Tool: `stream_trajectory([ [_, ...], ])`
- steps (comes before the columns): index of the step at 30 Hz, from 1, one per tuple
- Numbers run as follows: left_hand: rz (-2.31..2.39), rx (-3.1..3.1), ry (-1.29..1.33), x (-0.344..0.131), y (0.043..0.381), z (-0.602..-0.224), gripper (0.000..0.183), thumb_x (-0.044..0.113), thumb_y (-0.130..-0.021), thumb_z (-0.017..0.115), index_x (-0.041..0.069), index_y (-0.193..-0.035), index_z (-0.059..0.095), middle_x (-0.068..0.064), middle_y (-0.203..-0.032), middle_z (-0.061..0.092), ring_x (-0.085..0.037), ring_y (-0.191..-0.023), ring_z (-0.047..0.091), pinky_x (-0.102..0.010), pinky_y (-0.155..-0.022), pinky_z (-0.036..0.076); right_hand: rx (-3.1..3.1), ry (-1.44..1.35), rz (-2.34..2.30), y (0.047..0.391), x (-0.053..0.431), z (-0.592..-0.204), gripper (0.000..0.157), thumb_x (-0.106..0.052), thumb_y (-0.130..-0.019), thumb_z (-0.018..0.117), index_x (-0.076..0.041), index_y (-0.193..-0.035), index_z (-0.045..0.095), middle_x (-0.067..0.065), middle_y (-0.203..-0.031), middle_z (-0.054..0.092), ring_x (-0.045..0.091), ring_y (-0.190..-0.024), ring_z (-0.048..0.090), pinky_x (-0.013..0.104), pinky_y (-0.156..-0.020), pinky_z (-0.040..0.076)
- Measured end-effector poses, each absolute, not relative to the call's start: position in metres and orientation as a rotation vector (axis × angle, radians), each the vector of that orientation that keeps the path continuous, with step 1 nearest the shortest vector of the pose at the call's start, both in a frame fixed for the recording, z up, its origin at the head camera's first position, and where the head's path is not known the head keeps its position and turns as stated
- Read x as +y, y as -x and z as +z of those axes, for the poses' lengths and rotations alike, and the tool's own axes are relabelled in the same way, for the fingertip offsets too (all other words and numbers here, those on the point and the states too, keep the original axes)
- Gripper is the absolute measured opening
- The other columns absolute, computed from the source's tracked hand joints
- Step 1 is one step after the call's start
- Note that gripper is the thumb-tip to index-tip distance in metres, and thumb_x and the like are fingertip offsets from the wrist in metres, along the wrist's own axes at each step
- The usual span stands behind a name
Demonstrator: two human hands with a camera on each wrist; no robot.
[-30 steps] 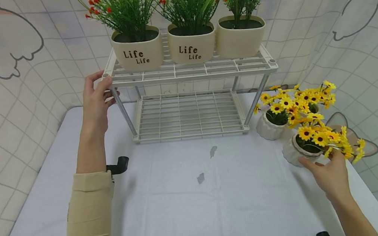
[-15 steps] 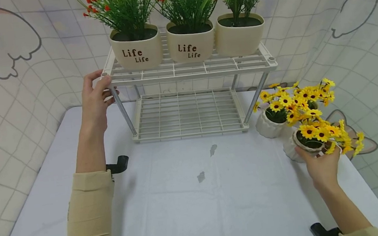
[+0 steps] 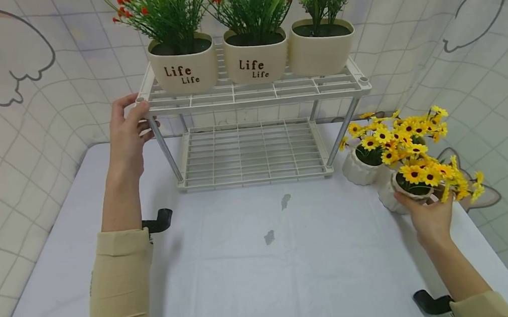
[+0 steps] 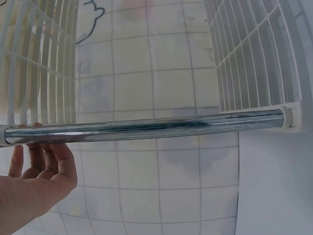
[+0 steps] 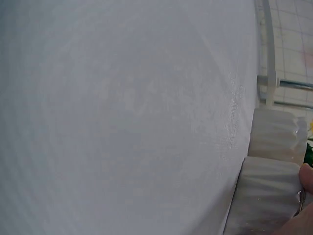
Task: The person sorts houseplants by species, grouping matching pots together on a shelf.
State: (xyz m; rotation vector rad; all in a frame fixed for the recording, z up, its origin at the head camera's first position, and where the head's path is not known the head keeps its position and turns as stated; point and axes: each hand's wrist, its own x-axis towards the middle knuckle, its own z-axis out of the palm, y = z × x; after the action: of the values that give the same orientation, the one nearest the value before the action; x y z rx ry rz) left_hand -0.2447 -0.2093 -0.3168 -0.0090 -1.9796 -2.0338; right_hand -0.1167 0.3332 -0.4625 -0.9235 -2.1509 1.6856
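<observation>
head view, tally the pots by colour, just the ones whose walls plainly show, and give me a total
cream pots: 3
white pots: 2 (the yellow flowers may hide another)
total: 5

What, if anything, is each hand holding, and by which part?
Left hand: the white rack's upper shelf, at its front-left corner. Right hand: the nearer white pot, by its rim.

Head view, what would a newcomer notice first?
Probably the yellow flowers on the right of the table, where the right hand grips the nearer white pot. Next, three cream pots of red-flowered plants atop the white rack, which the left hand holds at its left side.
</observation>
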Motion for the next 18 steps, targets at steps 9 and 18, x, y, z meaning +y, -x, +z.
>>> stream_trajectory([
  [9, -2.052, -1.964, 0.032, -0.2106, 0.2444, -0.3165, 0.040, 0.032, -0.104, 0.059, 0.019, -0.139, 0.048, -0.003, -0.111, 0.064, -0.019, -0.093, 0.059, -0.034, -0.087, 0.041, -2.168, 0.954, 1.685, 0.1155, 0.3357, -0.4632, 0.105, -0.025, -0.082, 0.089, -0.034, -0.160, 0.020, 0.001, -0.164, 0.022, 0.020, -0.145, 0.029, 0.039, -0.116, 0.033],
  [18, -2.034, -1.984, 0.030, -0.2118, 0.2461, -0.3179, 0.041, 0.035, -0.105, 0.058, 0.019, -0.141, 0.047, -0.005, -0.118, 0.061, -0.020, -0.096, 0.059, -0.036, -0.090, 0.041, -2.211, 0.931, 1.602, 0.1138, 0.3348, -0.4614, 0.105, -0.028, -0.086, 0.085, -0.032, -0.161, 0.012, 0.001, -0.166, 0.019, 0.019, -0.152, 0.023, 0.040, -0.117, 0.030],
])
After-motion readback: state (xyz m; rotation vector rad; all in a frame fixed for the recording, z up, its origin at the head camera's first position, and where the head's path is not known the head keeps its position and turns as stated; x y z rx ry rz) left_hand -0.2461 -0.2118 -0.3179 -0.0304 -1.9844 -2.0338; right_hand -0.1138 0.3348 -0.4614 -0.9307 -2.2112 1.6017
